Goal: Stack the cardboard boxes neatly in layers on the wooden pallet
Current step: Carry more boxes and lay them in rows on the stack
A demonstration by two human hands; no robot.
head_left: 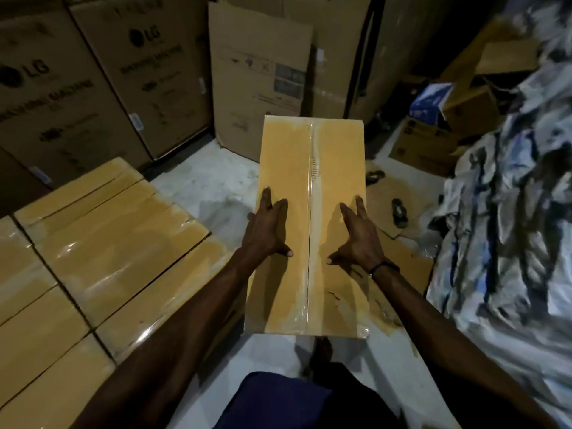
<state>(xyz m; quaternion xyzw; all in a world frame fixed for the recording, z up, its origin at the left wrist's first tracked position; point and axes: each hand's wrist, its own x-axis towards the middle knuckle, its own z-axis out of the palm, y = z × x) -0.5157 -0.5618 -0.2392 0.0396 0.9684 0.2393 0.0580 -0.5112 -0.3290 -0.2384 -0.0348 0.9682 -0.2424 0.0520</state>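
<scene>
Dark blue shorts point(294, 400) at the bottom edge, nearest the camera, with a bare foot point(322, 351) just beyond on the pale floor point(213, 184).

2 bare arms reaching forward onto a long taped cardboard box point(309, 187), held lengthwise in front of the body, above the floor.

Left hand point(266, 230) laid flat on the box top, left of the centre tape seam, fingers straight and spread, thumb pointing inward; nothing clenched, only pressing. Right hand point(356, 236) laid the same way on the right of the seam, fingers straight, thumb inward, a dark band at the wrist.

Torn patches in the tape on the box's near right part.

To the left, lower down, a flat layer of similar taped boxes point(93, 243) set edge to edge; pallet beneath hidden.

Behind, along the wall, tall brown appliance cartons point(55, 97) printed with a logo, and a flattened carton point(257, 78) leaning upright.

On the right, a crumpled heap of pale plastic sheeting point(507, 212), smaller brown boxes point(424, 144), a blue and white box point(430, 100), and 2 dark sandals point(399, 212) lying on cardboard on the floor.
</scene>
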